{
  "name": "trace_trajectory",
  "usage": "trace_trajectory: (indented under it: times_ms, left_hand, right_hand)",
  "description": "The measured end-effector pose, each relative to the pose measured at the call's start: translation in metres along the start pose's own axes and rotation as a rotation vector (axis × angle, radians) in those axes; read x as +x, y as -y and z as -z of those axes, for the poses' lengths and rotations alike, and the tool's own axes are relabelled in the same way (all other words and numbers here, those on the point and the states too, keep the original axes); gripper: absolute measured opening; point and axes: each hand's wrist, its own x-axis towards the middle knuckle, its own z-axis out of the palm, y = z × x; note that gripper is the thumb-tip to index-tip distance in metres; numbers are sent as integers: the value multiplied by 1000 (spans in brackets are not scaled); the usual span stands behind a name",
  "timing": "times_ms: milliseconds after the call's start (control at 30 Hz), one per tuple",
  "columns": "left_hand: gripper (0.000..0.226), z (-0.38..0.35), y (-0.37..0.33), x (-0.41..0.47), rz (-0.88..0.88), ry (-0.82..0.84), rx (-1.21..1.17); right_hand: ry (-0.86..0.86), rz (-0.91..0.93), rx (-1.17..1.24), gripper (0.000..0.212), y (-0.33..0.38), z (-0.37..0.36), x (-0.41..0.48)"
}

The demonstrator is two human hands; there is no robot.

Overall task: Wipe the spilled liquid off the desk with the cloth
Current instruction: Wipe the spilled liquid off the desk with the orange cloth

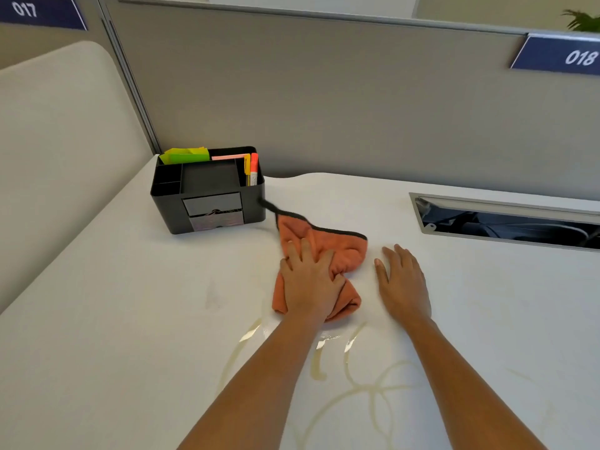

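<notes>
Organizer: a black desk organizer point(207, 190) stands at about 10 o'clock from the middle of the view, close to the partition.
Organizer front: two small grey drawers point(214, 211), one above the other.
Organizer top: green sticky notes point(186, 154) at its 11 o'clock corner, a pink pad point(229, 156) at 12 o'clock, a yellow marker point(247, 168) and an orange marker point(254, 168) upright at 2 o'clock.
Partition: a grey panel point(324, 92) spans the view at 12 o'clock.
Labels: a blue plate reading 017 point(39, 11) at 11 o'clock, another reading 018 point(561, 55) at 2 o'clock.
Cable slot: an open metal-framed recess point(506, 219) at 3 o'clock.
Plant: green leaves point(584, 19) at 1 o'clock, behind the partition.
</notes>
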Motion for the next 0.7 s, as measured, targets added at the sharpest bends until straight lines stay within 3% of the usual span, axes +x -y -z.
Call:
trace_trajectory:
  times_ms: [133, 300, 433, 700]
  left_hand:
    - [39, -4, -10, -33, -107, -40, -49]
    - [39, 2, 11, -26, -134, -85, 21]
    - [45, 13, 51, -3, -29, -52, 70]
    - [55, 38, 126, -49, 206, -120, 158]
  right_hand:
    - [35, 15, -57, 47, -3, 2, -1]
    - [-13, 23, -15, 44, -2, 2, 0]
    - [-40, 24, 20, 42, -2, 0, 2]
    - [-41, 60, 13, 42, -2, 1, -1]
